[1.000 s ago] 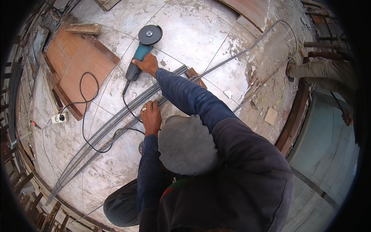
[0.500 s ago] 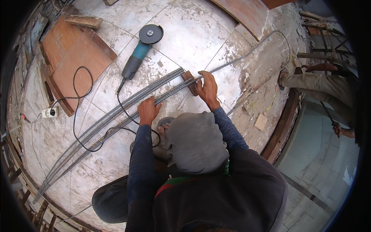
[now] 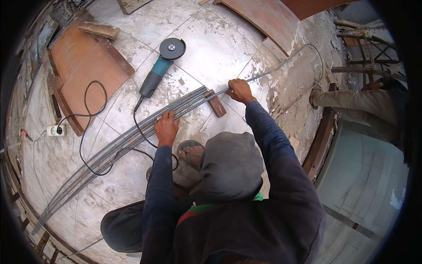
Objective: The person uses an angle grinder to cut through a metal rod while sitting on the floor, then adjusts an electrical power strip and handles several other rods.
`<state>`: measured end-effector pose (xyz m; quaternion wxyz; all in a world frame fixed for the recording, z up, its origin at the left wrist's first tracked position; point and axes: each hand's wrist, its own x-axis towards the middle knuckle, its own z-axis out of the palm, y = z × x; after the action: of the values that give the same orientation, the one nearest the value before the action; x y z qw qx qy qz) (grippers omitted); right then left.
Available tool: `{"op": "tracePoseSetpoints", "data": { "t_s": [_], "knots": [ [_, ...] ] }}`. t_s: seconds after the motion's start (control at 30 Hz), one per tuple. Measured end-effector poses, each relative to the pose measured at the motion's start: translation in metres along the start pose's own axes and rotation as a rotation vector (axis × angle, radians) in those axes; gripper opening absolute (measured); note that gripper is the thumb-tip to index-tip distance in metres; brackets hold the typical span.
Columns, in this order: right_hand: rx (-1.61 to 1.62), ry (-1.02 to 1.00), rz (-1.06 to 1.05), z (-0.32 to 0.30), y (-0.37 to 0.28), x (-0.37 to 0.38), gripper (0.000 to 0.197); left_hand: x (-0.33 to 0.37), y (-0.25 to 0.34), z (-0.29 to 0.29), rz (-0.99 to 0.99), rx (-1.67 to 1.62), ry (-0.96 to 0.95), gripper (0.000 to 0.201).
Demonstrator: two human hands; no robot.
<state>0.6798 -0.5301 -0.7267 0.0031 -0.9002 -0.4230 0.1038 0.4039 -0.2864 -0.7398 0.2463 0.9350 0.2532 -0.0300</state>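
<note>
A bundle of long steel rods (image 3: 132, 130) runs slantwise over the floor. My left hand (image 3: 166, 130) bends its fingers over the near rods of the bundle. Farther right, my right hand (image 3: 241, 91) is closed around one longer rod (image 3: 273, 70), which sticks out past the cut ends of the others and curves away at the far right. Under the rod ends rests a small reddish-brown block (image 3: 216, 104). Beyond the bundle lies a teal and black angle grinder (image 3: 157, 70), its dark disc facing up, touched by neither hand.
The grinder's black cord (image 3: 82, 145) loops across the rods to a white socket box (image 3: 56, 130). Reddish boards (image 3: 94, 81) lie at the left, and another panel (image 3: 263, 20) at the far side. On the right, another person's leg (image 3: 347, 97) stands beside a brown beam (image 3: 320, 143).
My right hand has moved a little right along the long rod, past the block. My left hand has shifted slightly left. The rods now lie closer together.
</note>
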Motion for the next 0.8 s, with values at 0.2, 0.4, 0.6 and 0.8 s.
{"op": "tracePoseSetpoints", "data": {
  "t_s": [0.2, 0.4, 0.6, 0.8],
  "knots": [
    [0.126, 0.382, -0.099, -0.048, -0.002, 0.011, 0.005, 0.000, 0.012, -0.022, 0.320, 0.171, 0.517, 0.020],
    [0.209, 0.373, -0.066, -0.062, 0.015, -0.024, 0.011, -0.015, 0.029, -0.028, 0.265, 0.054, 0.291, 0.018],
    [0.280, 0.235, -0.197, -0.044, 0.025, -0.016, 0.023, -0.015, 0.018, -0.010, 0.332, -0.193, 0.319, 0.014],
    [0.250, 0.101, -0.089, -0.007, 0.031, 0.017, 0.031, -0.010, 0.018, -0.023, 0.333, -0.071, 0.367, 0.013]
  ]
}}
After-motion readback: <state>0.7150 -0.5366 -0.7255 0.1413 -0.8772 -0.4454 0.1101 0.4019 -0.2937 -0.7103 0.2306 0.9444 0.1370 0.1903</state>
